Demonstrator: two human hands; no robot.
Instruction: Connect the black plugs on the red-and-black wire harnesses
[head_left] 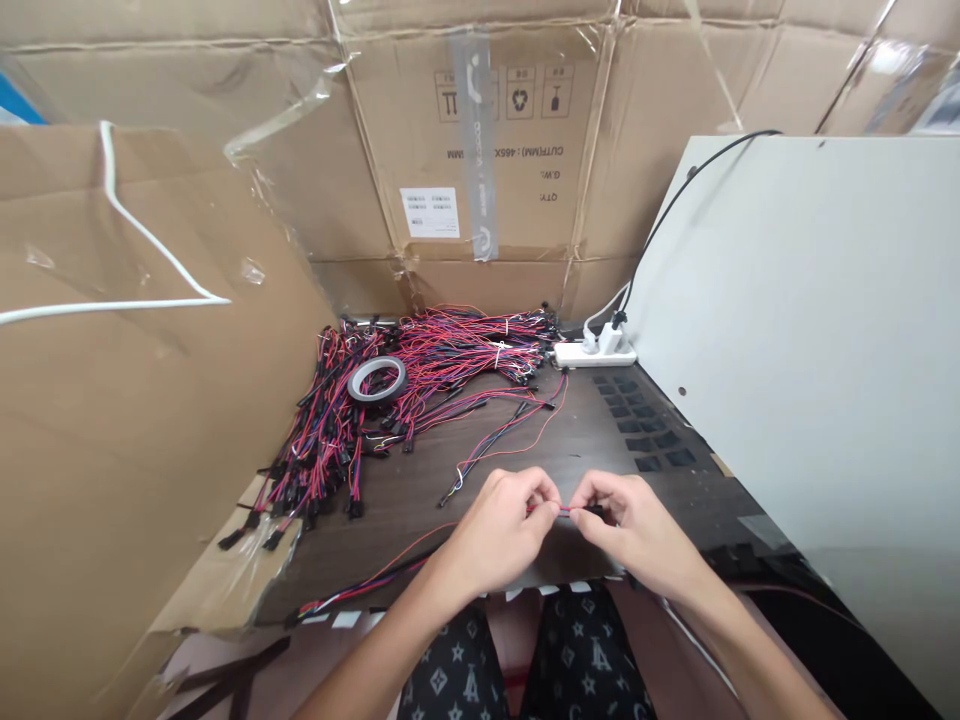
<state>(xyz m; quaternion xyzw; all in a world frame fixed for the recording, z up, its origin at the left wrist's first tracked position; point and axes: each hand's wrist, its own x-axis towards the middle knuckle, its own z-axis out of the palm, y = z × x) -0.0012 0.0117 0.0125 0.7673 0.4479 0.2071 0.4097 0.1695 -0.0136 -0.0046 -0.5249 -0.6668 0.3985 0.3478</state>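
Between my two hands runs a thin red and dark wire harness (565,510), just above the front of the dark table. My left hand (517,515) pinches it between thumb and fingertips; its wires trail off to the left beneath my forearm. Close by on the right, my right hand (619,515) pinches the same harness, with a black end partly hidden by the fingers. A loose wire harness (491,440) of red, black and blue strands lies on the table beyond my hands.
A large heap of red and black wire harnesses (450,345) covers the back left, with a roll of black tape (376,381) on it. Black tape pieces (645,425) stick to the table (420,480) at right. A white power strip (596,354) sits behind, between cardboard and a white panel (810,300).
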